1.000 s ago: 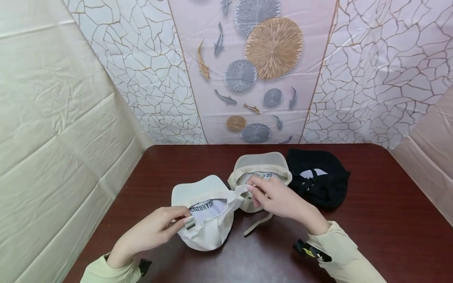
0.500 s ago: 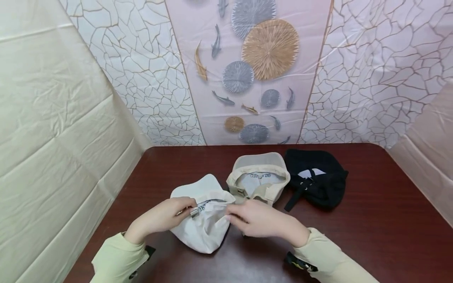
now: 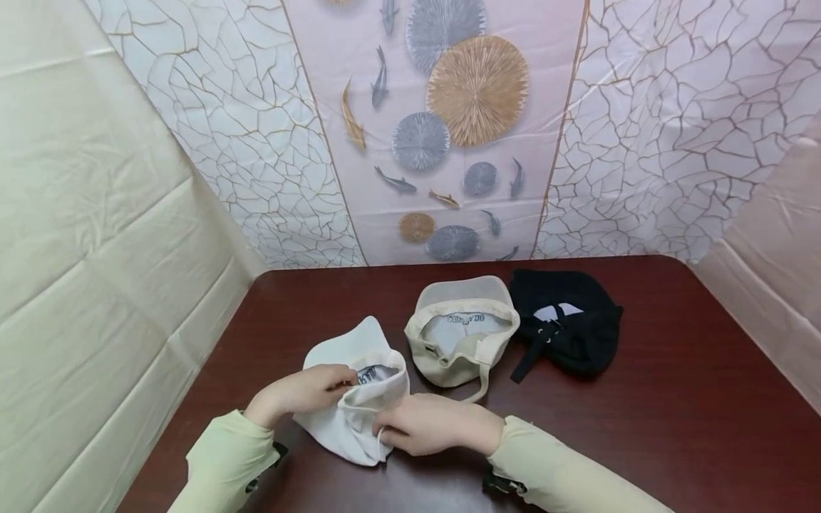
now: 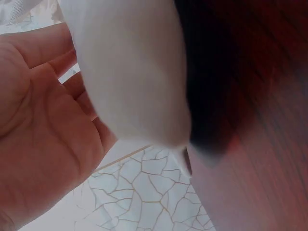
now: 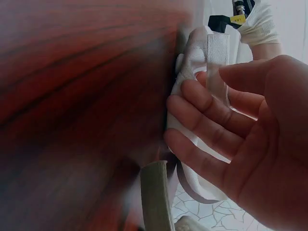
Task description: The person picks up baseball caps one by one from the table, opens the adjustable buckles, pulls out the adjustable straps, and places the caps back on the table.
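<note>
A: Is any label on the white cap [image 3: 349,420] reading clearly?

B: No — the print is illegible. The cap is lying at lower centre.

A: Hands?

B: The left hand [image 3: 301,392] is pinching the rim; the right hand [image 3: 436,424] is grasping the strap, having come down from the beige cap [image 3: 462,331].

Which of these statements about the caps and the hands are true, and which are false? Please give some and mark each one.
1. Three caps lie on the table. True.
2. Both hands hold the black cap. False: the left hand and right hand hold the white cap.
3. The beige cap lies between the white cap and the black cap. True.
4. The beige cap lies with its opening down. False: its opening faces up and the inside shows.
5. The right hand holds the white cap's strap. True.
</note>
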The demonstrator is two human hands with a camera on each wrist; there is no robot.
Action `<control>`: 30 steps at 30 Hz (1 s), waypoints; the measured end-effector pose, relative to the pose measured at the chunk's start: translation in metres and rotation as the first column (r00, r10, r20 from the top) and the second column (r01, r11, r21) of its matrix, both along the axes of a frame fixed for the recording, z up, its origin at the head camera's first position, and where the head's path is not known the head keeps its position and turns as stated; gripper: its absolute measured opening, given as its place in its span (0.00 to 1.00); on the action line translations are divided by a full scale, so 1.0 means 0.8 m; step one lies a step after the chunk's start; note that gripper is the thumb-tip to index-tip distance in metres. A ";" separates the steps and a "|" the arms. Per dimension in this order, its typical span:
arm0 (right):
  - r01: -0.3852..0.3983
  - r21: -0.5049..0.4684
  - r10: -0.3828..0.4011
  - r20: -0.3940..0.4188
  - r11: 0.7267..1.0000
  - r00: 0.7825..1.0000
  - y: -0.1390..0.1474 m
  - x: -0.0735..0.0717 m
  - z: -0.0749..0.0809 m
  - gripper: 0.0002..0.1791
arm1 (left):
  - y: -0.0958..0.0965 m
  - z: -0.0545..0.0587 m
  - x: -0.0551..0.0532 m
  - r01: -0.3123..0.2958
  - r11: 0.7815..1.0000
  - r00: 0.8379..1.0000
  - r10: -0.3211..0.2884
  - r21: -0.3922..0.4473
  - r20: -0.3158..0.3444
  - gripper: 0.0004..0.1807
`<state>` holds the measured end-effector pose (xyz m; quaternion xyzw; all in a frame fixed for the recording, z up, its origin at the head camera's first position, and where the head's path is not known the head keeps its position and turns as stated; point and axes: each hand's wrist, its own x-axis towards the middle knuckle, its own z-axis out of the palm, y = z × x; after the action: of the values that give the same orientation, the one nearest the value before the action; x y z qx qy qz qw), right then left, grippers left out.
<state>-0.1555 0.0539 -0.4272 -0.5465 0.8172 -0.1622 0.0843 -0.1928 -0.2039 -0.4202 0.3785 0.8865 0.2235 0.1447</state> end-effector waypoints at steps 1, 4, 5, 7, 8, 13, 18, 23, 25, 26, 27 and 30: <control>0.004 0.000 -0.004 0.003 1.000 1.000 -0.003 -0.002 0.000 0.08 | -0.001 0.000 -0.004 0.005 1.000 1.000 -0.005 0.001 -0.008 0.09; 0.032 0.009 -0.032 -0.001 0.999 0.999 -0.013 -0.009 0.001 0.09 | -0.003 0.003 -0.018 0.003 1.000 1.000 -0.004 -0.010 -0.025 0.09; 0.047 0.018 -0.046 -0.005 0.999 0.999 -0.016 -0.012 0.001 0.10 | -0.003 0.004 -0.024 0.001 1.000 1.000 -0.001 -0.013 -0.031 0.09; 0.071 0.038 -0.071 -0.012 0.997 0.997 -0.023 -0.018 0.002 0.11 | -0.002 0.006 -0.037 -0.009 1.000 0.999 0.008 -0.025 -0.037 0.09; 0.081 0.048 -0.080 -0.015 0.996 0.997 -0.026 -0.021 0.002 0.11 | -0.002 0.006 -0.044 -0.019 0.999 0.999 0.018 -0.033 -0.041 0.09; 0.130 0.090 -0.132 0.017 0.987 0.991 -0.043 -0.044 0.001 0.08 | 0.003 0.006 -0.081 -0.061 0.994 0.997 0.056 -0.091 -0.061 0.08; 0.223 0.139 -0.231 0.047 0.965 0.972 -0.054 -0.068 -0.004 0.10 | 0.022 0.003 -0.122 -0.077 0.985 0.995 0.068 -0.156 -0.066 0.09; 0.327 0.195 -0.346 0.071 0.925 0.935 -0.061 -0.082 -0.008 0.23 | 0.037 0.000 -0.153 -0.098 0.982 0.994 0.090 -0.161 -0.057 0.12; 0.350 0.201 -0.371 0.081 0.915 0.925 -0.063 -0.086 -0.009 0.25 | 0.038 0.000 -0.161 -0.111 0.984 0.994 0.108 -0.142 -0.028 0.12; 0.355 0.202 -0.377 0.085 0.913 0.922 -0.063 -0.088 -0.009 0.26 | 0.038 0.001 -0.164 -0.115 0.984 0.993 0.115 -0.133 -0.013 0.12; 0.358 0.199 -0.381 0.089 0.912 0.920 -0.064 -0.089 -0.010 0.26 | 0.038 0.001 -0.166 -0.116 0.985 0.993 0.116 -0.127 -0.003 0.11; 0.365 0.197 -0.387 0.085 0.910 0.918 -0.065 -0.090 -0.011 0.26 | 0.036 0.001 -0.170 -0.136 0.984 0.990 0.140 -0.114 0.026 0.11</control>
<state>-0.2279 0.0020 -0.4360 -0.3582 0.9116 -0.1351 0.1497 -0.3288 -0.1750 -0.4196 0.3034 0.9192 0.1892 0.1651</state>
